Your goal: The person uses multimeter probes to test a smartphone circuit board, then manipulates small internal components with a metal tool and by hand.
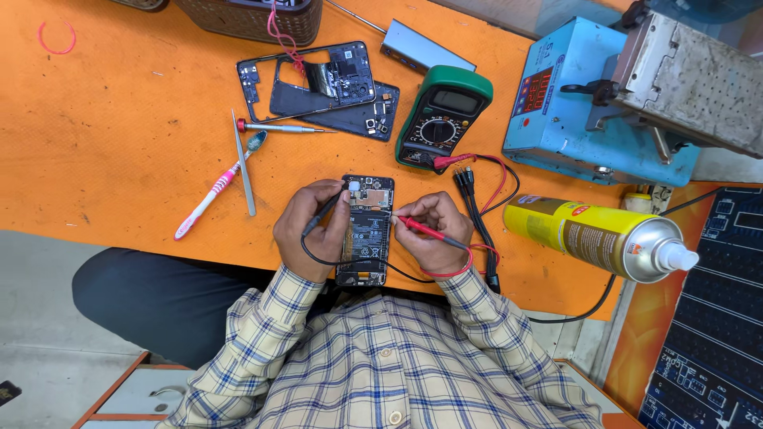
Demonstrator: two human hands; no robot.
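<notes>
The left hand [308, 229] is pinching a black probe [324, 211] in closed fingers, its tip touching the top of the opened phone [366, 229], which is lying on the orange mat [119, 151] just before the person. The right hand [433, 230] is gripping a red probe [421, 229] likewise, pointing at the phone's right edge. A green meter [442, 117] is sitting just beyond.

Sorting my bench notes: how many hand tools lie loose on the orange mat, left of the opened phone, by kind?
Toothbrush: 1
Screwdriver: 1
Metal pry tool: 1
Total: 3
</notes>
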